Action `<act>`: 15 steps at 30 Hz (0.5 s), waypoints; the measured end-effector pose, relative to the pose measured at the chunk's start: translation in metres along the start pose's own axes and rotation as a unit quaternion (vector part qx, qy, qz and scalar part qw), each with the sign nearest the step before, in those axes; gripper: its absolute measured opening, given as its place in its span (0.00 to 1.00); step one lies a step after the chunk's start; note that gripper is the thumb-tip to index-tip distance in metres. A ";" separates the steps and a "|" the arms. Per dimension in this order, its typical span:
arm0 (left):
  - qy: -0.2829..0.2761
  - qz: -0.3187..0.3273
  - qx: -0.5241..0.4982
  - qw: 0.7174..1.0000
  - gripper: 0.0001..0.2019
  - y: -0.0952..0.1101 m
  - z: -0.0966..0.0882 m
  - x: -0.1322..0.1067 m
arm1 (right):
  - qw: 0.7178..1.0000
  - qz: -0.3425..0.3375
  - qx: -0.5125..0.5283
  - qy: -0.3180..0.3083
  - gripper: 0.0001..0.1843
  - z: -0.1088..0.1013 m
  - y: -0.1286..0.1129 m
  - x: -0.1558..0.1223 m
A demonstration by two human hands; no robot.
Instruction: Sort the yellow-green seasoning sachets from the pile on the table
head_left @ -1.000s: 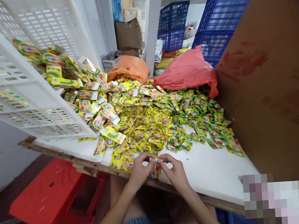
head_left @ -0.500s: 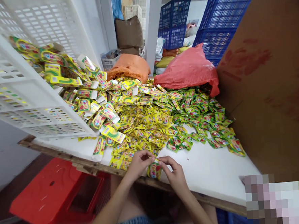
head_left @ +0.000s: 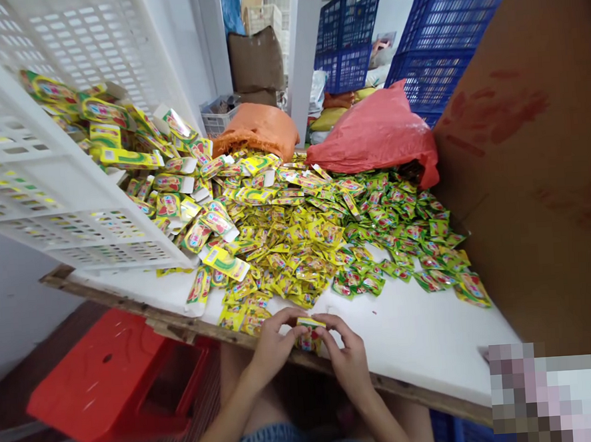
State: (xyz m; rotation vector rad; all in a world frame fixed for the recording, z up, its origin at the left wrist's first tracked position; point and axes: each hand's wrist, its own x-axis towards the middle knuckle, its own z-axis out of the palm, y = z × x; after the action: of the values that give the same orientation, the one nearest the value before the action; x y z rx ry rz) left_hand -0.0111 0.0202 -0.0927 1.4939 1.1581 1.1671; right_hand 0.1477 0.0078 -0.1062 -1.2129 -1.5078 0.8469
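Note:
Between both hands, at the table's front edge, is a small printed carton, yellow, green and red. My left hand grips its left side with thumb and fingers. From the right, my right hand pinches the other side near the top. The carton's top edge shows as a yellow and white band; its lower part reaches over the wooden edge. Just beyond my hands lies a heap of yellow sachets. Green sachets spread to the right, and more printed cartons are piled to the left.
A white plastic crate lies tipped on its side at left, cartons spilling out. An orange sack and a red sack rest behind the heaps. A brown cardboard box bounds the right. A red stool stands at lower left.
My fingers have moved from the carton's top, where they met close together, to its two sides. The top edge now looks flat and straight. The heaps look the same.

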 end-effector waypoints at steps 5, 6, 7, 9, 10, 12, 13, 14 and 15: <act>-0.005 0.026 0.046 0.999 0.06 -0.005 -0.002 0.001 | 0.998 -0.056 -0.006 -0.029 0.09 -0.008 -0.002 0.004; -0.011 0.035 0.055 0.998 0.06 -0.004 -0.003 0.002 | 0.997 -0.068 -0.012 -0.039 0.10 -0.008 -0.002 0.005; -0.015 0.042 0.062 0.997 0.06 -0.004 -0.003 0.003 | 0.996 -0.076 -0.018 -0.046 0.10 -0.008 -0.002 0.006; -0.018 0.048 0.067 0.996 0.07 -0.002 -0.002 0.002 | 0.995 -0.079 -0.026 -0.049 0.10 -0.004 -0.002 0.007; -0.018 0.047 0.066 0.997 0.08 0.000 0.000 0.001 | 0.996 -0.074 -0.028 -0.044 0.10 -0.002 -0.003 0.007; -0.021 0.046 0.057 0.997 0.08 0.003 0.003 -0.002 | 0.997 -0.060 -0.030 -0.034 0.09 -0.001 -0.006 0.008; -0.029 0.048 0.050 0.997 0.08 0.005 0.003 -0.003 | 0.997 -0.055 -0.037 -0.032 0.10 -0.006 -0.008 0.007; -0.039 0.050 0.045 0.997 0.08 0.007 0.002 -0.004 | 0.997 -0.053 -0.054 -0.033 0.10 -0.016 -0.012 0.005; -0.042 0.053 0.046 0.997 0.10 0.008 -0.002 -0.002 | 0.995 -0.055 -0.077 -0.037 0.10 -0.030 -0.015 0.003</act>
State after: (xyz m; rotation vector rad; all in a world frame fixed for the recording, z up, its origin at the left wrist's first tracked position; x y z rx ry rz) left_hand -0.0125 0.0168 -0.0850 1.6771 1.1001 1.1231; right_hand 0.1726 0.0046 -0.0830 -1.2075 -1.7101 0.7191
